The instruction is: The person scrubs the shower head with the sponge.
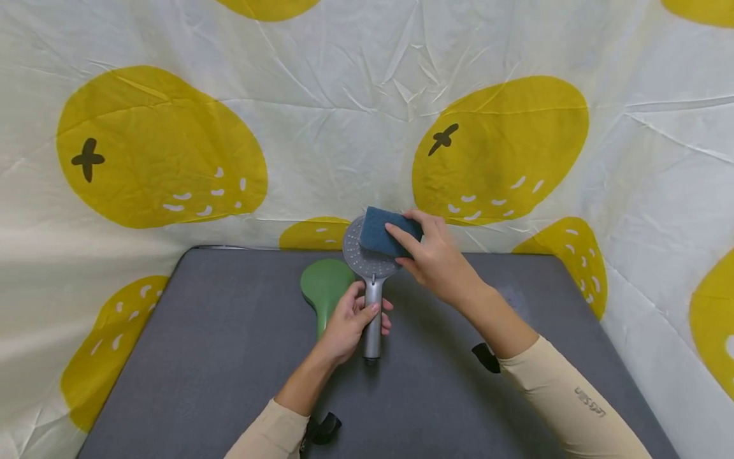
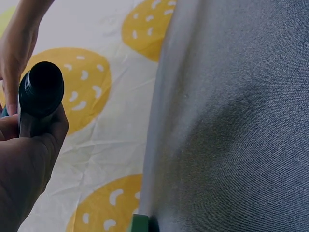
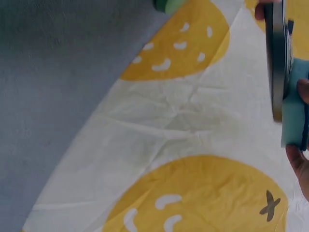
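Note:
My left hand [image 1: 351, 324] grips the handle of a grey shower head [image 1: 373, 319], holding it upright with its round nozzle face toward me. In the left wrist view the dark threaded end of the handle [image 2: 44, 82] points at the camera. My right hand [image 1: 438, 255] pinches a blue sponge [image 1: 385, 231] between thumb and fingers, laid against the upper right of the nozzle face. From the right wrist, the sponge's light teal side [image 3: 293, 116] lies against the shower head's face [image 3: 277, 63], seen edge-on. The sponge hides part of the nozzles.
A green shower head [image 1: 327, 284] lies on the dark grey table [image 1: 246, 344], just left of the left hand, its lower handle hidden by that arm. A white cloth [image 1: 338, 146] with large yellow lemon prints hangs behind the table and along its sides.

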Motion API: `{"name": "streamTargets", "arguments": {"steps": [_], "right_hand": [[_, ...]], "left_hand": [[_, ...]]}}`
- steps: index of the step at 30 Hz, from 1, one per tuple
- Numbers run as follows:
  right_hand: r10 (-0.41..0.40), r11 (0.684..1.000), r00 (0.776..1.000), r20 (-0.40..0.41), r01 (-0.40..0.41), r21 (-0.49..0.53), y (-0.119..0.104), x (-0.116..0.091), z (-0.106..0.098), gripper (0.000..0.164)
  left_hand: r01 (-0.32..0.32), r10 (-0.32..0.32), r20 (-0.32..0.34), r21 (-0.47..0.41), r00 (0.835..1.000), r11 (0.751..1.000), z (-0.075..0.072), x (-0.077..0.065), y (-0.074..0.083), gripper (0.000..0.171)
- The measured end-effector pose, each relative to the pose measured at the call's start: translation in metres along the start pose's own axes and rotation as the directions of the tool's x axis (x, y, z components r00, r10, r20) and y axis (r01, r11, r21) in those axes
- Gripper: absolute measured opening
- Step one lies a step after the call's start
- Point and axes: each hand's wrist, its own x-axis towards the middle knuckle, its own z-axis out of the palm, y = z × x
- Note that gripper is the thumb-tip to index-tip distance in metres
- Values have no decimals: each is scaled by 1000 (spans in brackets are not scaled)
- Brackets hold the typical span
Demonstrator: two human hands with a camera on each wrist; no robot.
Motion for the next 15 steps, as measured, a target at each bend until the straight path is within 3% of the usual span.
{"name": "streamTargets", "arguments": {"steps": [6, 15], "right_hand": [[0, 1000, 1000, 6, 0, -7, -21, -13, 7, 62], [-29, 999, 995, 101, 32, -34, -52, -25, 4, 61]], "left_hand": [[1, -1, 4, 3, 1000, 1000, -1, -3, -1, 38], [-40, 40, 6, -8, 999, 999, 0, -8, 0, 41]]}}
